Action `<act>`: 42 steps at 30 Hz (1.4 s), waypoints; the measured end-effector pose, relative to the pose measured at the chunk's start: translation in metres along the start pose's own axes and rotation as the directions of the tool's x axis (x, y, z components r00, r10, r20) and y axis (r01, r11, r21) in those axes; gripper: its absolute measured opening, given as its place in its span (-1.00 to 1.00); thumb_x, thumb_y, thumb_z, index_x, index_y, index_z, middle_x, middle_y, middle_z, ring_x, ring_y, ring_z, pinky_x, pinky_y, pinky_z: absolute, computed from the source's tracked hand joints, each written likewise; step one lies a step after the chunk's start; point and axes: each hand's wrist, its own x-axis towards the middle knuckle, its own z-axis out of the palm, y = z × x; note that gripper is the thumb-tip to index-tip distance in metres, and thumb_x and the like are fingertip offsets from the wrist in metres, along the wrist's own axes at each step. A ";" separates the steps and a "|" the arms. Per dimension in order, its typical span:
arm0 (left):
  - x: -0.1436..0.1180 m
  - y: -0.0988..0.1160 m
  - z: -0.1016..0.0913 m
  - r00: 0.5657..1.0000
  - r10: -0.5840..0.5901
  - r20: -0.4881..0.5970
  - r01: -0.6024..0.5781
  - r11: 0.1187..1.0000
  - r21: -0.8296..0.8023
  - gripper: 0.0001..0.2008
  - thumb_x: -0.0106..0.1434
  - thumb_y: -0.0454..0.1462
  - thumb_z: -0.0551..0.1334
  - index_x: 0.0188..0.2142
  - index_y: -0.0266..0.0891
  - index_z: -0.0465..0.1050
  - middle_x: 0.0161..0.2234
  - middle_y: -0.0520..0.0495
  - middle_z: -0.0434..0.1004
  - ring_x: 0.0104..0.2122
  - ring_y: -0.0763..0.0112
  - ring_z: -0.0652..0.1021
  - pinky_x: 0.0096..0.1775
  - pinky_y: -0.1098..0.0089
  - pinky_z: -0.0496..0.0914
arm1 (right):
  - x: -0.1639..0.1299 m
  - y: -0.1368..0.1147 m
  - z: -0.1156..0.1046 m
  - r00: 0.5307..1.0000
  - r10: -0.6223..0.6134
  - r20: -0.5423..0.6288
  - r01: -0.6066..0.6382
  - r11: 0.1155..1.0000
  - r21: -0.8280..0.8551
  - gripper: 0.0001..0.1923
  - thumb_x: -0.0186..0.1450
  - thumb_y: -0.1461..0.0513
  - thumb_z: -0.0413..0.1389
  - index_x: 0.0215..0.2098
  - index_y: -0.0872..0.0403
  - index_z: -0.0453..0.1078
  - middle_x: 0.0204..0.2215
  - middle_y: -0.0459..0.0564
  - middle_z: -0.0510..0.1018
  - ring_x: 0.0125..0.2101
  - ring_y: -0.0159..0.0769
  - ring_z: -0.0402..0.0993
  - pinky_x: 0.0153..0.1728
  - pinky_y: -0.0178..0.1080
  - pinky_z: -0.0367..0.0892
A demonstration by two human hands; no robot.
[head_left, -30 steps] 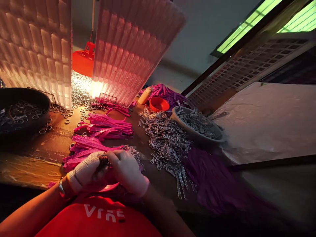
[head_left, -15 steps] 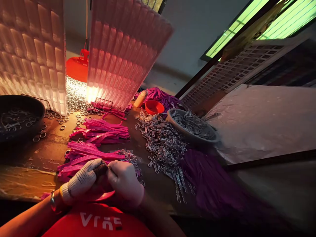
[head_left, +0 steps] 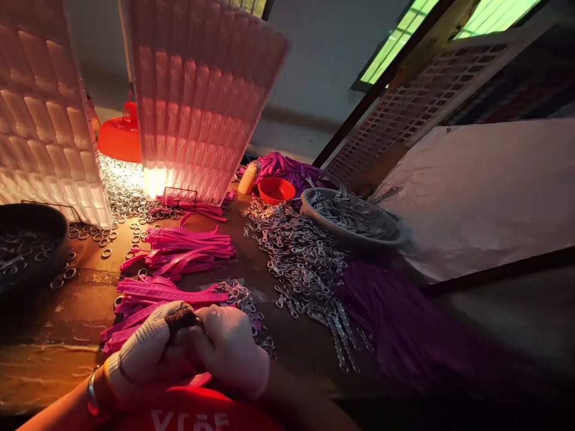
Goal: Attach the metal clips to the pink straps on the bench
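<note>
left hand (head_left: 148, 353): knit-gloved, fingers curled shut on a pink flat plastic strap (head_left: 197, 379), near edge, over the lap.
right hand (head_left: 231, 347): bare, fingers pinched closed at the same strap end; any small part between them is hidden.
technique: keep both pinches close together, strap end flat, work in the lamp glow.
tabletop (head_left: 54, 323): worn wood; pink strap bundles (head_left: 184, 248) mid-left, loose silver metal clips (head_left: 300, 263) centre, purple straps (head_left: 395, 323) right.
far: grey bowl of clips (head_left: 350, 218), orange hanging lamp (head_left: 117, 139), white quilted panels (head_left: 197, 96).
</note>
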 end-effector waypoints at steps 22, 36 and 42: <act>0.288 0.136 0.017 0.917 0.395 0.057 0.023 -0.195 0.981 -0.70 0.36 -0.13 0.24 -0.01 -0.26 0.46 -0.04 -0.15 0.52 -0.09 0.23 0.55 -0.05 0.13 0.47 | 0.006 0.031 0.044 0.996 -0.037 -0.083 0.013 0.961 -0.277 -0.69 0.34 0.00 0.10 -0.43 0.03 0.34 -0.55 -0.09 0.50 -0.52 -0.26 0.43 -0.48 -0.25 0.15; 0.164 0.139 0.009 0.827 0.484 0.284 -0.450 0.270 0.851 -0.67 0.25 -0.05 0.18 -0.29 -0.30 0.46 -0.36 -0.16 0.57 -0.35 0.28 0.54 -0.23 0.28 0.43 | 0.019 0.032 0.005 0.934 0.263 -0.240 -0.157 0.909 0.387 -0.77 0.44 0.21 0.01 -0.01 -0.03 0.45 -0.41 -0.15 0.59 -0.44 -0.37 0.49 -0.41 -0.37 0.25; 0.077 0.105 -0.013 0.776 0.559 0.294 -0.620 0.587 0.521 -0.67 0.19 -0.04 0.28 -0.34 -0.30 0.44 -0.51 -0.05 0.42 -0.50 0.43 0.38 -0.43 0.40 0.29 | 0.040 0.025 -0.024 0.908 0.095 -0.408 -0.007 0.977 0.213 -0.74 0.43 0.28 0.00 0.03 0.01 0.42 -0.23 -0.02 0.58 -0.22 -0.24 0.47 -0.19 -0.26 0.29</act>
